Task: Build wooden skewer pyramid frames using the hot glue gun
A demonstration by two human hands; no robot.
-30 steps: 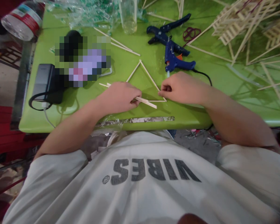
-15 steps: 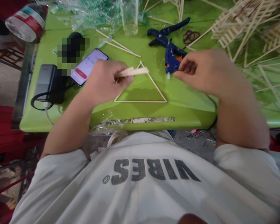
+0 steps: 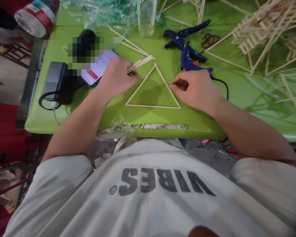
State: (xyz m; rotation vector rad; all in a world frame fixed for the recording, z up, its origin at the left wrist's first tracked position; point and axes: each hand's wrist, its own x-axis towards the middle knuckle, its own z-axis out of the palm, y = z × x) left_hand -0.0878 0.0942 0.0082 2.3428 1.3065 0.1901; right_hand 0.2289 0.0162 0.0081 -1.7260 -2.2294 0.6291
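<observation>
A triangle of thin wooden sticks [image 3: 153, 106] lies flat on the green table, its point facing away from me. My left hand [image 3: 122, 74] is closed around a small bundle of short wooden sticks [image 3: 141, 63], whose ends jut out toward the triangle's tip. At the triangle's right side, my right hand [image 3: 191, 86] has thumb and finger pinched together on the edge. Just beyond that hand lies a blue glue gun [image 3: 187, 57], partly covered by it. Dark blue cutters [image 3: 179, 39] rest behind the glue gun.
A phone [image 3: 92, 74] and a grey power bank [image 3: 54, 79] with a cable sit at left. Loose sticks [image 3: 133, 46], a clear cup [image 3: 146, 19] and crumpled plastic wrap [image 3: 101, 14] lie at the back. Stick structures [image 3: 256, 31] stand at right. The table [image 3: 76, 120] ends before my body.
My right hand has moved left and down from beside the glue gun to the triangle's right side. My left hand has drawn the stick bundle back, uncovering the triangle's tip.
</observation>
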